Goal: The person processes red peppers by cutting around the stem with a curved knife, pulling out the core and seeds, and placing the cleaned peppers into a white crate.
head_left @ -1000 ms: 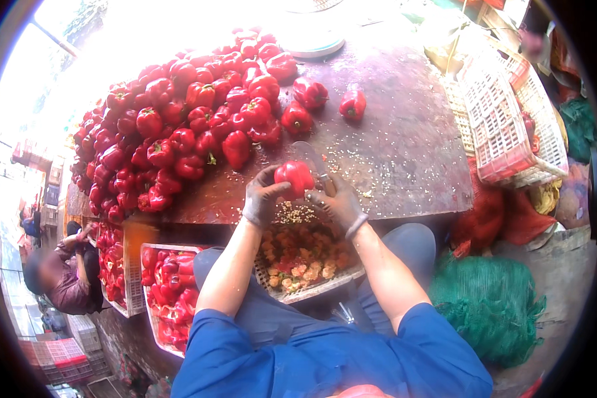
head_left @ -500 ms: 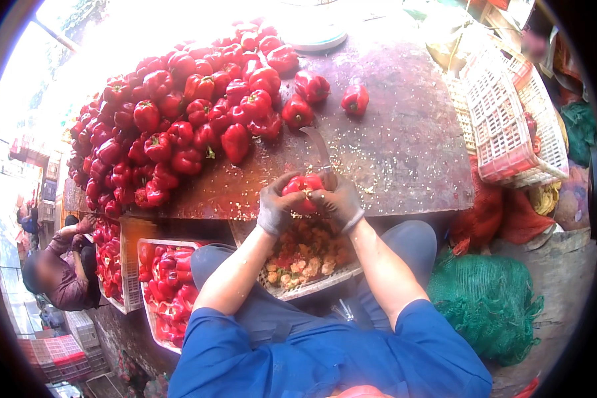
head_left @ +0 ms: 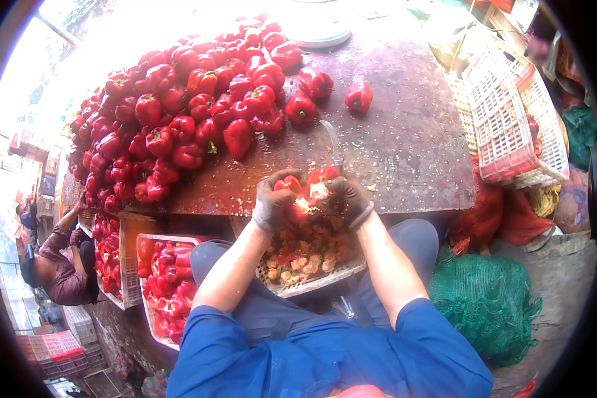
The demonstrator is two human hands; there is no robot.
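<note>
A red pepper is split open at the table's front edge, pale core and seeds showing. My gloved left hand (head_left: pixel 273 205) is closed on the left half (head_left: pixel 288 186); my gloved right hand (head_left: pixel 353 202) grips the right half (head_left: pixel 323 177) along with a knife, whose curved blade (head_left: pixel 333 139) points away from me. Below, between my legs, a crate (head_left: pixel 292 290) holds pale pepper cores and red scraps. Many whole red peppers (head_left: pixel 159 142) are heaped on the worn, seed-strewn table (head_left: pixel 411 119), left of and beyond my hands.
Crates of peppers (head_left: pixel 169 285) (head_left: pixel 106 252) stand at lower left, beside a person in a dark purple shirt (head_left: pixel 63 272). Plastic crates (head_left: pixel 497 113) sit at right, above red sacks (head_left: pixel 484 205). A green mesh bundle (head_left: pixel 481 308) lies at my right. A round pale object (head_left: pixel 325 36) is at the table's back.
The pepper, whole a second ago, is now pulled apart in two with its inside showing. The curved knife blade has swung more upright behind it.
</note>
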